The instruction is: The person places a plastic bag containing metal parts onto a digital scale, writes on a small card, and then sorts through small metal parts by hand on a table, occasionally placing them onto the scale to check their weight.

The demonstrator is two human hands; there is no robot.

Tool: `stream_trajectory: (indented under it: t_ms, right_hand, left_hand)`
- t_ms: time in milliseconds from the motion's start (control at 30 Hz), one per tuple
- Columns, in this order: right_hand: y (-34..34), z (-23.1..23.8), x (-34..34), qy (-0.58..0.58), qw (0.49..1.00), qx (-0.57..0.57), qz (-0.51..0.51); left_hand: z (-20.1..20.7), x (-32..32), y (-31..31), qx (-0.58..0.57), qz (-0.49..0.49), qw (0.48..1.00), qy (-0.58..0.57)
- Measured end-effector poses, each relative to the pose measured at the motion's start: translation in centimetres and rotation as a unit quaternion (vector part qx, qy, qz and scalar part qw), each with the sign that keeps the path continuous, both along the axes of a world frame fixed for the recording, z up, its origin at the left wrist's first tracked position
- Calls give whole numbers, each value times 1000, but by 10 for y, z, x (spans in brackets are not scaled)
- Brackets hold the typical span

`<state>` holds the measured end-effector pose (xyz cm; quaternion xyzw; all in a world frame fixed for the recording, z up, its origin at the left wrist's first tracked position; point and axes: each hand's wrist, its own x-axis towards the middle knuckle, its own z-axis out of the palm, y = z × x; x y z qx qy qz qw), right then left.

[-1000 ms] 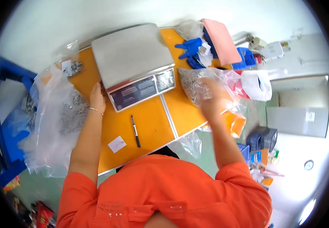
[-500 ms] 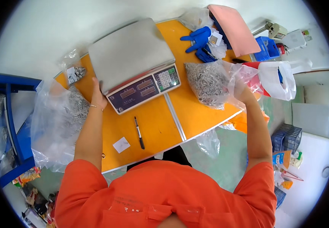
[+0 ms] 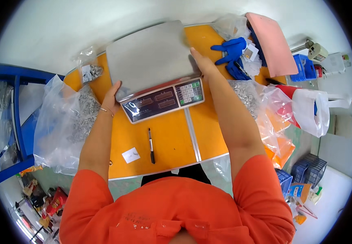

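A digital weighing scale [image 3: 153, 57] with a bare flat metal plate and a dark front panel stands on the yellow table [image 3: 163, 142]. My left hand [image 3: 112, 97] grips its left side near the front corner. On the opposite side, my right hand [image 3: 202, 64] holds the right edge, fingers partly hidden behind it. Left of my left forearm sits a large clear plastic bag [image 3: 54, 126] of small grey metal parts. A second bag of grey parts [image 3: 245, 95] lies to the right, partly covered by my right forearm.
A pen [image 3: 151, 146] and a white paper slip [image 3: 131, 155] lie before the scale. Behind it at left is a small bag of parts [image 3: 91, 73]. Blue gloves [image 3: 232, 51], a pink board [image 3: 271, 44] and a white-red bag [image 3: 310, 110] are at right; a blue rack [image 3: 17, 122] stands left.
My right hand has let go of the right-hand bag of grey parts and moved left to the scale's right side. My left hand stays at the scale's left side. The whole view has shifted slightly.
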<state>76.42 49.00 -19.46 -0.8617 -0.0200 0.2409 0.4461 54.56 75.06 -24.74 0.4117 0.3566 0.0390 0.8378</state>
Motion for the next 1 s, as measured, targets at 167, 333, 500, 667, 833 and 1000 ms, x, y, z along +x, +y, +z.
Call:
stream_trajectory:
  t_ms: [167,333,500,667,833,1000]
  right_hand:
    - [-17,-12,-24,286,920,257,-74]
    - [-37,-8,-19,304,899,276,-153]
    - [-33,-5,-11,336,884,278,-171]
    - [-29,-16,6,295,893,316,-127]
    - [-24,-25,26,333,882,323,-81]
    - [-34,-6,-11,6,985,174,10]
  left_hand:
    - [12,-3,-14,-5,-37,999,-34]
    - [19,17,-31,7,-42,999,-10]
    - [19,18,-33,11,-17,1000,-21]
    - [17,22,-35,3,35,998,-48]
    - [11,22,-30,-15,36,998,-52]
    - [1,19,-34,10,28,999,-39]
